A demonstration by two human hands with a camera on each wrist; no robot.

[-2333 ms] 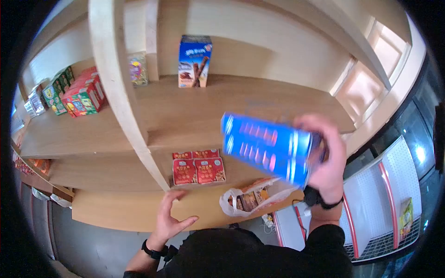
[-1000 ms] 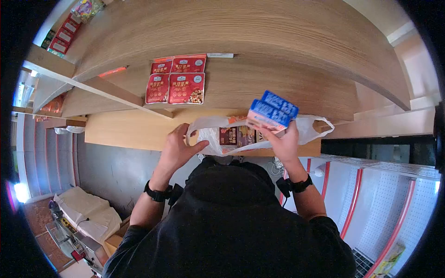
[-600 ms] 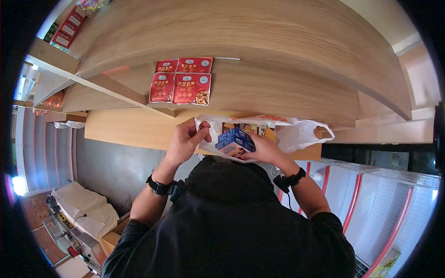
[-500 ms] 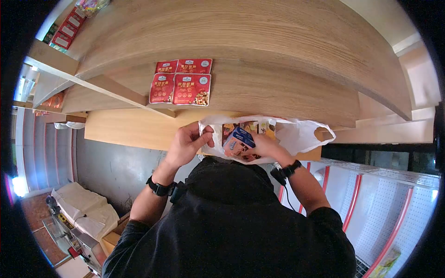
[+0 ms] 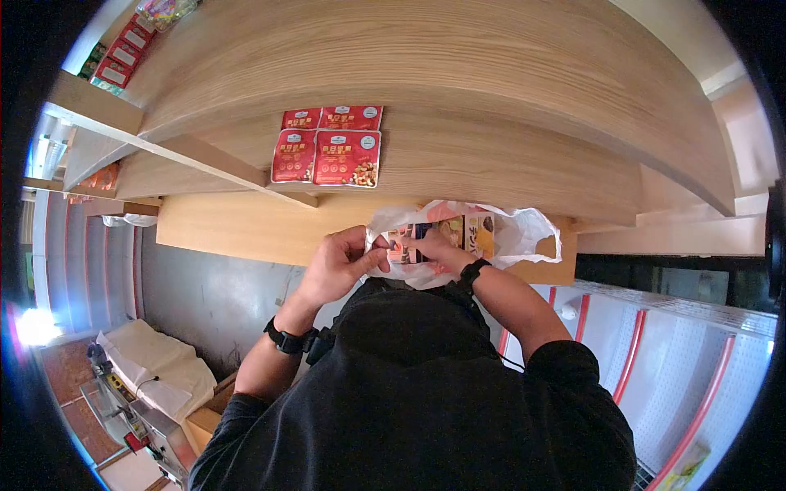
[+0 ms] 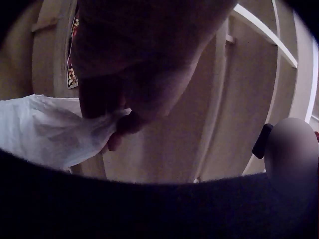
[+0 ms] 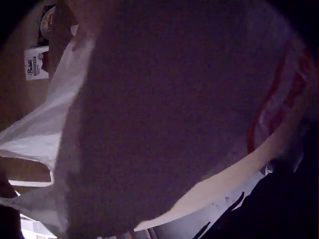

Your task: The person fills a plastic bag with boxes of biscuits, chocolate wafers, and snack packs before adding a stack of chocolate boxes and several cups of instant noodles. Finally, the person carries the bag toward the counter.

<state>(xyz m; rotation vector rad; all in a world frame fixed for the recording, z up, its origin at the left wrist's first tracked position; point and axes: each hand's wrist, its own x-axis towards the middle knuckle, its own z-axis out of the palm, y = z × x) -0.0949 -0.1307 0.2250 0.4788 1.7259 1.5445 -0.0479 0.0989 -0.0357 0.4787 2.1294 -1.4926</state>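
Note:
In the head view my left hand (image 5: 334, 268) pinches the left rim of a white plastic bag (image 5: 532, 237) on the pale lower ledge. The left wrist view shows the bag's edge (image 6: 65, 134) held between thumb and fingers of that hand (image 6: 144, 64). My right hand (image 5: 440, 252) reaches inside the bag, fingers at a blue and pink box (image 5: 403, 254); their grip is partly hidden. Brown and yellow packages (image 5: 480, 234) lie in the bag beside it. White bag plastic (image 7: 65, 109) and deep shadow fill much of the right wrist view.
Several red nut packets (image 5: 347, 159) lie on the shelf behind the bag. A wooden divider (image 5: 209, 159) crosses the shelves at left. Small red boxes (image 5: 115, 71) stand at upper left; white racks with red strips (image 5: 630, 353) are at right.
My right hand has moved from above the bag down into it with the blue box, then a little left. The left hand has taken hold of the bag's rim.

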